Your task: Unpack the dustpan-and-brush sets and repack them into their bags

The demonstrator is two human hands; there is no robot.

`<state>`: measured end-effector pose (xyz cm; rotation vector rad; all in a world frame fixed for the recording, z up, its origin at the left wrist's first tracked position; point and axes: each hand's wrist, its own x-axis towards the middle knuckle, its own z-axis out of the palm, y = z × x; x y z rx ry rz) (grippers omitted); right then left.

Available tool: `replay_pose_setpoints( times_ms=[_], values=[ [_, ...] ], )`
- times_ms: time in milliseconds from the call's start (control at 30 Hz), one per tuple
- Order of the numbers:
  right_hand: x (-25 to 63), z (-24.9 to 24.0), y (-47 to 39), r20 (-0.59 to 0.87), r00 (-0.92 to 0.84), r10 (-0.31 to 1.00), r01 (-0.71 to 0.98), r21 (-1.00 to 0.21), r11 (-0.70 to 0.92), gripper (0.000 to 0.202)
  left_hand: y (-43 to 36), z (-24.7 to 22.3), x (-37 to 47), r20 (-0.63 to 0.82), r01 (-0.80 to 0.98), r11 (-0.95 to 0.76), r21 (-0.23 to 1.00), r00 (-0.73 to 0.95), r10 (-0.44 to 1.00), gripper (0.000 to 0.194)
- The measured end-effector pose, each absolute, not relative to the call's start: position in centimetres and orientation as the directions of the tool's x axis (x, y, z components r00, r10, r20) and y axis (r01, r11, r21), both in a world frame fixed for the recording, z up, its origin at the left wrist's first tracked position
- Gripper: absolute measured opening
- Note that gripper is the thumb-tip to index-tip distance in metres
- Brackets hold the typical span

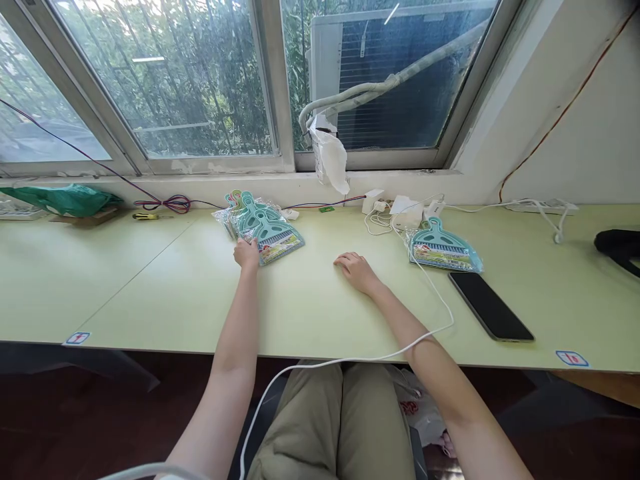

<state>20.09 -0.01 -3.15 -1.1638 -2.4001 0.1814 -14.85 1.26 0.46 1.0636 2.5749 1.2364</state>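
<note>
A stack of teal mini dustpan and brush sets (267, 227) in clear plastic packaging lies on the table near the window side. My left hand (247, 253) is closed on the near edge of this stack; some of its fingers are hidden from view. Resting palm down on the bare tabletop is my right hand (356, 270), with nothing in it and its fingers stretched out loosely. Another packaged dustpan and brush set (443, 247) lies farther right, apart from both hands.
A black phone (491, 307) lies at right, by the table's front edge. The white cable (445, 300) crosses over my right forearm. Chargers (405, 212), coiled wires (176, 203), a yellow cutter (145, 216) and a green bag (65, 200) sit along the window side of the table (150, 293).
</note>
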Motion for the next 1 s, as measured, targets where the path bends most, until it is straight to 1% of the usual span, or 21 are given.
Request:
replay_pose_setpoints(
  times_ms=[67, 133, 167, 200, 233, 300, 333, 433, 500, 600, 667, 733, 800, 867, 933, 1000],
  values=[
    [20.1, -3.1, 0.0, 0.348, -0.536, 0.769, 0.707, -0.312, 0.634, 0.031, 1.8, 0.4, -14.4, 0.142, 0.427, 0.347, 0.835, -0.777, 0.614, 0.023],
    [20.1, -3.1, -0.1, 0.349, -0.538, 0.767, 0.707, -0.308, 0.636, 0.031, 2.4, 0.3, -13.2, 0.037, 0.208, 0.203, 0.957, -0.781, 0.624, 0.033],
    [20.0, -3.1, -0.1, 0.352, -0.539, 0.765, 0.708, -0.304, 0.638, 0.032, 2.7, 0.3, -12.3, -0.029, 0.057, 0.112, 0.992, -0.762, 0.647, 0.04],
    [20.0, -3.1, -0.2, 0.36, -0.539, 0.762, 0.708, -0.296, 0.641, 0.032, 3.0, 0.1, -11.2, -0.098, -0.092, 0.045, 0.995, -0.722, 0.685, 0.043],
    [19.9, -3.1, -0.3, 0.376, -0.536, 0.756, 0.71, -0.283, 0.645, 0.033, 3.2, 0.0, -10.1, -0.136, -0.21, -0.003, 0.978, -0.646, 0.751, 0.043],
    [19.8, -2.8, -0.5, 0.442, -0.524, 0.728, 0.71, -0.246, 0.66, 0.038, 3.5, -0.6, -7.6, -0.155, -0.358, -0.04, 0.933, -0.498, 0.853, 0.036],
    [19.8, -2.6, -0.6, 0.493, -0.511, 0.704, 0.708, -0.223, 0.67, 0.041, 3.5, -0.9, -6.5, -0.159, -0.397, -0.027, 0.918, -0.43, 0.889, 0.033],
    [20.1, -1.9, -1.0, 0.66, -0.444, 0.605, 0.704, -0.161, 0.692, 0.044, 3.2, -1.8, -3.6, -0.113, -0.426, -0.001, 0.905, -0.241, 0.964, 0.031],
    [20.4, -1.5, -1.1, 0.734, -0.396, 0.552, 0.71, -0.137, 0.691, 0.041, 2.9, -2.2, -2.4, -0.065, -0.414, 0.024, 0.91, -0.084, 0.994, 0.036],
    [20.6, -1.4, -1.1, 0.767, -0.373, 0.522, 0.722, -0.113, 0.683, 0.033, 2.4, -2.6, -1.5, -0.037, -0.358, 0.076, 0.931, 0.116, 0.993, 0.042],
    [20.5, -1.4, -1.1, 0.755, -0.395, 0.523, 0.724, -0.095, 0.683, 0.028, 2.2, -2.7, -1.2, -0.032, -0.328, 0.093, 0.94, 0.186, 0.982, 0.041],
    [20.4, -1.4, -1.2, 0.734, -0.421, 0.532, 0.72, -0.087, 0.689, 0.025, 2.2, -2.7, -1.2, -0.028, -0.319, 0.097, 0.943, 0.212, 0.977, 0.04],
    [20.2, -1.3, -1.3, 0.715, -0.439, 0.544, 0.709, -0.097, 0.699, 0.028, 2.3, -2.7, -1.2, -0.018, -0.335, 0.088, 0.938, 0.207, 0.978, 0.041],
    [20.1, -1.3, -1.4, 0.7, -0.431, 0.57, 0.704, -0.133, 0.697, 0.032, 2.4, -2.7, -1.3, 0.007, -0.375, 0.066, 0.924, 0.191, 0.982, 0.043],
    [20.2, -1.4, -1.4, 0.674, -0.396, 0.624, 0.707, -0.209, 0.675, 0.035, 2.6, -2.7, -1.5, 0.036, -0.416, 0.037, 0.909, 0.166, 0.986, 0.044],
    [20.2, -1.8, -1.0, 0.632, -0.333, 0.7, 0.693, -0.34, 0.636, 0.038, 2.8, -2.6, -1.9, 0.054, -0.439, 0.014, 0.898, 0.141, 0.989, 0.044]
  ],
)
